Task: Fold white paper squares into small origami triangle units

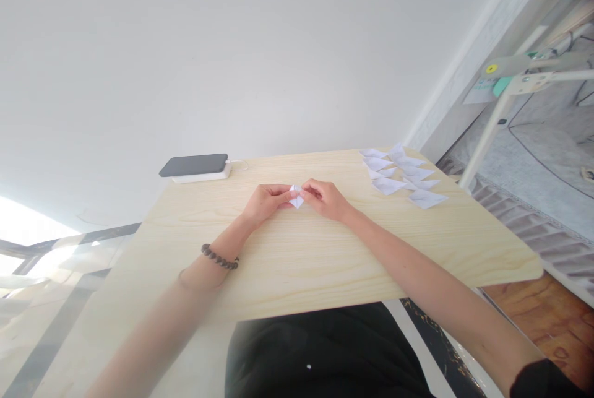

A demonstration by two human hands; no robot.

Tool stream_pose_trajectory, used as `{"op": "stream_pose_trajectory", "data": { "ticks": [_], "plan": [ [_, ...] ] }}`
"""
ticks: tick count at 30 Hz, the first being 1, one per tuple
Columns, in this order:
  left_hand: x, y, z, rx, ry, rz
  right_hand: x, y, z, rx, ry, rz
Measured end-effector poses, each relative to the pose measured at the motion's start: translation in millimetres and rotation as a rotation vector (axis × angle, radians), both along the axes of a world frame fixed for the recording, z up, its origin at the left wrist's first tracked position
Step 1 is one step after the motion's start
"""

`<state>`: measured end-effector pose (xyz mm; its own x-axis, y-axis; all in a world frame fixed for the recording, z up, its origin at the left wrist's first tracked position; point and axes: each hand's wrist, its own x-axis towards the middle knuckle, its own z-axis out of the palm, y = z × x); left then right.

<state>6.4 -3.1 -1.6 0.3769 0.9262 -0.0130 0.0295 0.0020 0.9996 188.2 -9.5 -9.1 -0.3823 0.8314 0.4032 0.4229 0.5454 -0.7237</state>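
A small piece of folded white paper [296, 200], roughly diamond-shaped with a crease down its middle, is held just above or on the table between my two hands. My left hand [268, 202] pinches its left side between thumb and fingers. On the other side, the thumb and index finger of my right hand [323, 198] close on its upper right edge. My fingertips cover parts of the paper. Several folded white paper pieces [388, 186] lie grouped in rough columns at the table's far right.
The pale wooden table [288, 262] stands against a white wall. At its back left, a dark phone [195, 164] rests on a white block [203, 176] with a white cable. A white metal frame [487, 132] rises beyond the right edge.
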Motion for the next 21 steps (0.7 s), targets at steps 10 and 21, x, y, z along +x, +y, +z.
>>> {"op": "stream_pose_trajectory", "data": {
  "ticks": [10,21],
  "plan": [
    [3.3,0.4,1.0,0.036,-0.026,0.108,-3.9,0.4,0.6,0.109,0.002,-0.12],
    [-1.8,1.9,-3.6,0.271,0.113,0.078,-1.9,2.3,-1.7,0.102,-0.021,-0.064]
  ]
}}
